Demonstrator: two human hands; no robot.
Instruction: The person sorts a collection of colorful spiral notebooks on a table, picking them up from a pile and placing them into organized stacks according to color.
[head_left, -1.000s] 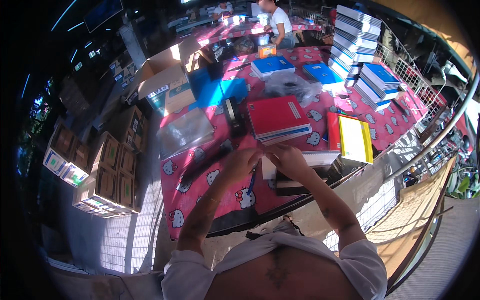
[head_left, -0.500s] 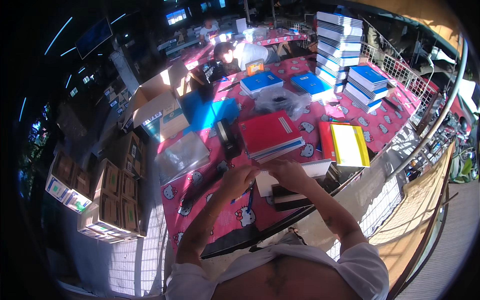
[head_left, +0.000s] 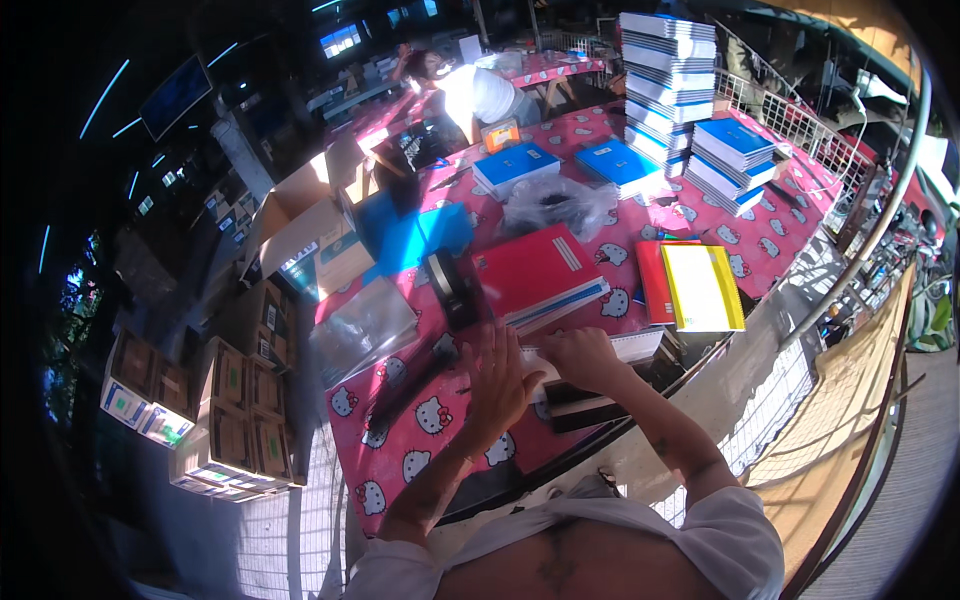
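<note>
A table (head_left: 395, 450) under a pink cat-print cloth carries everything. Beyond the left hand (head_left: 497, 385) lie a stack of red-topped notebooks (head_left: 535, 275) and a black object (head_left: 452, 288); clear plastic (head_left: 365, 330) lies to its left. A white paper item (head_left: 635, 347) lies beside the right hand (head_left: 580, 358). Farther off stand blue-covered notebook stacks (head_left: 517, 165).

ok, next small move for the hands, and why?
Probably bring the left hand onto the white pages to steady them: that hand is spread open with nothing visibly in it, while the right hand is curled at their left end, its grip unclear.
</note>
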